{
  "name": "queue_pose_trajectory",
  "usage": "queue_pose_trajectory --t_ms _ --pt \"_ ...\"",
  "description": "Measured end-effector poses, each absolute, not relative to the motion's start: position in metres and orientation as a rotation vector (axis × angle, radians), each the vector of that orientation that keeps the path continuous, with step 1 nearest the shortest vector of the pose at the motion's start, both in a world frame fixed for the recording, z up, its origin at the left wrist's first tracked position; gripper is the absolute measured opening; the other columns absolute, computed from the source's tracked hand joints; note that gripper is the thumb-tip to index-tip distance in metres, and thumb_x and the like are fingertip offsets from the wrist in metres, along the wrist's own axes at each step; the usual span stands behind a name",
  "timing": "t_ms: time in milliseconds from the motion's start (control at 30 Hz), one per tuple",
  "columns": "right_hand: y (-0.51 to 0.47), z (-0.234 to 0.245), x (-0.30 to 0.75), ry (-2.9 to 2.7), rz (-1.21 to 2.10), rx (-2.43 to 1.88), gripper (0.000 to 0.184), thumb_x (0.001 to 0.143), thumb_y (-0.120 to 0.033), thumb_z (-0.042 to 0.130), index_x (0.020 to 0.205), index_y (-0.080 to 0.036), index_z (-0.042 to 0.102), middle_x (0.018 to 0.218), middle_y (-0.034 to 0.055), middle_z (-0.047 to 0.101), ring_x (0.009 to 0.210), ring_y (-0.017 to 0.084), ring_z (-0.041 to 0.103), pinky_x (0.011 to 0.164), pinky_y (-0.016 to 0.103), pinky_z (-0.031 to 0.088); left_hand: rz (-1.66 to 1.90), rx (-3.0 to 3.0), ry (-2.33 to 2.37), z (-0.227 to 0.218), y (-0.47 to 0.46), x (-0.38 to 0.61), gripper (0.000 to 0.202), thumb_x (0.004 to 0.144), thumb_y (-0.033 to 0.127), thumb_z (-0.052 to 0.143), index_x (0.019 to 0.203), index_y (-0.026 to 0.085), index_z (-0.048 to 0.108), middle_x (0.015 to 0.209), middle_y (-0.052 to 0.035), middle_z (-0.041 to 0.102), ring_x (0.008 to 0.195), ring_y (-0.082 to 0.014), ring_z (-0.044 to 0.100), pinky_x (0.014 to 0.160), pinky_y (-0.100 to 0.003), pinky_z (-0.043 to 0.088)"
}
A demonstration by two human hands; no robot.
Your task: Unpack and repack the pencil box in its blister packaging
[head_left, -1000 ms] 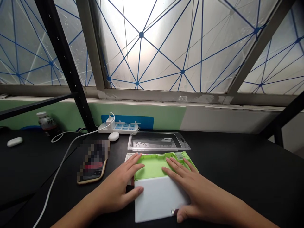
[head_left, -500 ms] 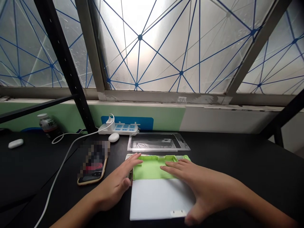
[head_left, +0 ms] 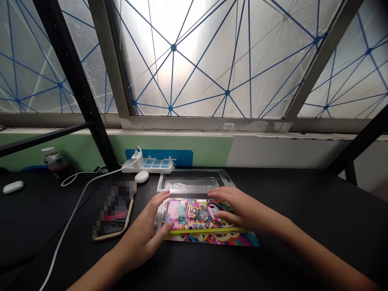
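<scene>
A pencil box (head_left: 198, 214) with a colourful cartoon lid lies closed on the black table, its near edge a yellow-green strip. Under it is a bright printed card (head_left: 212, 240), whose left part carries lettering that reads "PENCIL B…". My left hand (head_left: 148, 226) is at the box's left end, thumb and fingers apart, the thumb by the near corner. Stretched over the right part of the lid is my right hand (head_left: 239, 206), fingers spread and partly covering the picture. Just behind the box sits a clear plastic packaging shell (head_left: 194, 184).
To the left lies a phone (head_left: 117, 214), with a white cable (head_left: 65, 226) running past it. Behind are a white rounded case (head_left: 141, 176) and a power strip (head_left: 156, 165). A dark bottle (head_left: 57, 161) stands at the far left, beside a black metal post (head_left: 75, 85).
The box's white panel and green inside no longer show; it has been folded shut, and its cartoon lid faces up. My right hand has moved up and left onto the lid.
</scene>
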State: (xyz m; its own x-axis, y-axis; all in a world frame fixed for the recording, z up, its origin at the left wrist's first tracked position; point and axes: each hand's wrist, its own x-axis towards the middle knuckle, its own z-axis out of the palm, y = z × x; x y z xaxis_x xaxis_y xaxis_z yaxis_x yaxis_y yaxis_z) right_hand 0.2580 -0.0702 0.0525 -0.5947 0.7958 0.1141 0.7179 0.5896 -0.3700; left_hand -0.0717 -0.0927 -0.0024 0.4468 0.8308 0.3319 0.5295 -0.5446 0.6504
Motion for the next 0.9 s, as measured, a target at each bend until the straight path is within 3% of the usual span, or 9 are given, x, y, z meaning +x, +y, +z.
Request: queue_pose_trajectory --t_ms 133,233,367,500,600,733,800,900 --pt "-0.076 0.042 0.246 -2.656 0.375 -1.193 0.075 0.083 -0.063 0.066 0.143 -0.02 0.05 0.151 0.015 0.047 0.139 0.035 0.041 0.113 0.052 0.034 0.802 2.558 1.121 -0.003 -0.095 -0.066 0.056 0.098 0.034 0.052 0.15 0.03 0.032 0.159 -0.0103 0.034 0.143 -0.0311 0.038 0.115 -0.047 0.036" --pt "-0.079 0.036 0.24 -2.667 0.374 -1.175 0.092 0.073 -0.066 0.074 0.147 -0.019 0.044 0.146 0.0153 0.052 0.135 0.035 0.045 0.115 0.054 0.028 0.733 2.747 1.11 0.001 -0.093 -0.061 0.054 0.096 0.039 0.055 0.146 0.025 0.039 0.156 -0.0135 0.039 0.141 -0.0337 0.038 0.115 -0.052 0.033" --pt "-0.08 0.032 0.237 -2.638 0.37 -1.208 0.093 0.071 -0.064 0.076 0.146 -0.02 0.044 0.139 0.0136 0.056 0.127 0.033 0.05 0.11 0.049 0.035 0.645 2.873 1.188 0.019 -0.079 -0.046 0.055 0.096 0.054 0.049 0.139 0.019 0.051 0.157 -0.0153 0.038 0.145 -0.0364 0.03 0.117 -0.056 0.026" --pt "-0.081 0.034 0.237 -2.659 0.408 -1.246 0.094 0.072 -0.065 0.074 0.148 -0.019 0.044 0.141 0.0148 0.055 0.125 0.034 0.05 0.103 0.046 0.041 0.511 2.72 1.479 0.036 -0.049 -0.023 0.065 0.1 0.063 0.031 0.143 0.018 0.048 0.157 -0.0148 0.038 0.149 -0.0357 0.022 0.116 -0.06 0.02" --pt "-0.083 0.038 0.239 -2.696 0.414 -1.219 0.094 0.071 -0.063 0.075 0.148 -0.018 0.044 0.14 0.0149 0.056 0.122 0.033 0.052 0.102 0.045 0.041 0.306 2.527 1.487 0.039 -0.027 -0.013 0.066 0.099 0.066 0.024 0.138 0.022 0.054 0.148 -0.0137 0.052 0.143 -0.0391 0.036 0.112 -0.064 0.024" --pt "-0.087 0.042 0.242 -2.723 0.389 -1.169 0.091 0.073 -0.06 0.075 0.147 -0.018 0.045 0.141 0.0152 0.056 0.122 0.033 0.053 0.102 0.045 0.042 0.256 2.493 1.377 0.04 -0.018 -0.014 0.063 0.101 0.061 0.02 0.107 0.025 0.071 0.113 -0.0075 0.074 0.111 -0.032 0.065 0.098 -0.049 0.044" --pt "-0.087 0.044 0.244 -2.721 0.366 -1.113 0.089 0.074 -0.058 0.075 0.147 -0.018 0.045 0.142 0.0152 0.055 0.123 0.033 0.053 0.102 0.045 0.042 0.299 2.466 1.303 0.042 -0.021 -0.019 0.066 0.102 0.061 0.018 0.098 0.025 0.073 0.102 -0.0052 0.076 0.1 -0.0283 0.069 0.09 -0.041 0.049" --pt "-0.088 0.048 0.247 -2.693 0.335 -1.046 0.089 0.074 -0.06 0.075 0.146 -0.018 0.045 0.141 0.0161 0.056 0.124 0.033 0.054 0.103 0.044 0.042 0.558 2.347 1.207 0.045 -0.025 -0.027 0.068 0.101 0.063 0.017 0.105 0.024 0.073 0.108 -0.0049 0.075 0.101 -0.0258 0.068 0.09 -0.036 0.05"
